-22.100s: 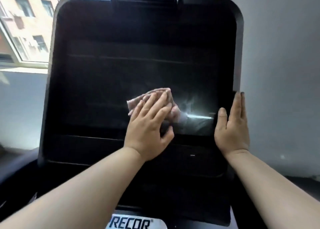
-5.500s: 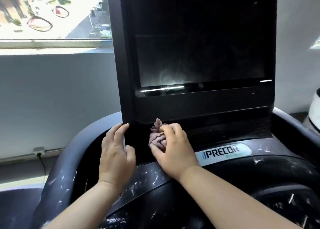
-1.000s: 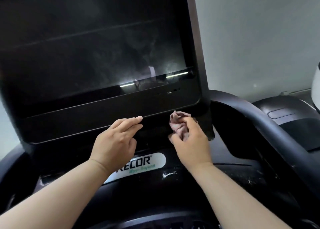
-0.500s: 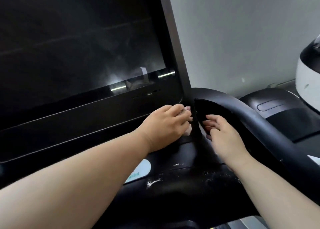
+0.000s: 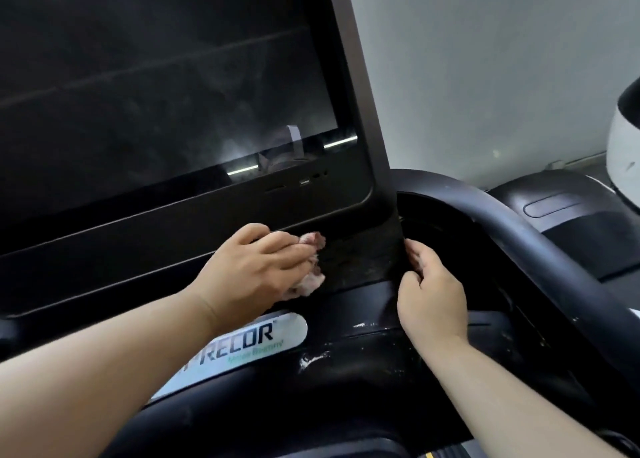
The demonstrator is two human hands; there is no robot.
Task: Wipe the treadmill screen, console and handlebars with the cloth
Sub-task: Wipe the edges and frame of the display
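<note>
Against a plain grey wall (image 5: 485, 59), treadmill screen (image 5: 156, 77) faintly smeared. Judged partway: console (image 5: 356, 260) below it under wiping, handlebars (image 5: 519, 232) seemingly left to do. Cloth (image 5: 311, 277) bunched under left hand (image 5: 256, 267), fingers (image 5: 294, 253) clamped on it. Right hand (image 5: 429, 291) curled around panel edge, empty.

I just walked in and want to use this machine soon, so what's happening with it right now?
A person is cleaning the treadmill. The left hand presses a bunched pinkish cloth against the dark panel under the screen, near its right corner. The right hand grips that panel's right edge, beside the curved handlebar. White smudges show on the console near the Precor label, so that part looks not yet wiped.
</note>
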